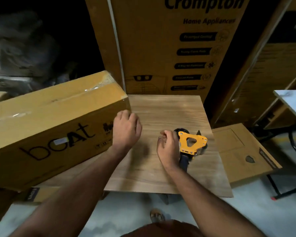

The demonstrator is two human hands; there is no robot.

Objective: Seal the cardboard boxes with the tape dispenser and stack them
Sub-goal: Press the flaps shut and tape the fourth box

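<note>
Dim storeroom, tall cartons stacked behind a wood-grain worktop point(161, 108). The long boat box point(50, 124) lies on its side at the worktop's left edge, looks bulky but light, so grab it by the ends. The tape dispenser point(190, 144) rests on the worktop; take it by the dark handle. Left hand point(126, 130) hangs loosely curled by the box, empty; right hand point(167, 147) half-curled beside the dispenser, not gripping it.

both bare forearms reach forward from the bottom of the frame. the left hand point(126, 130) hangs loosely curled, knuckles up, holding nothing. the right hand point(167, 148) is half-curled, fingers point(163, 134) bent inward, grip empty.
</note>
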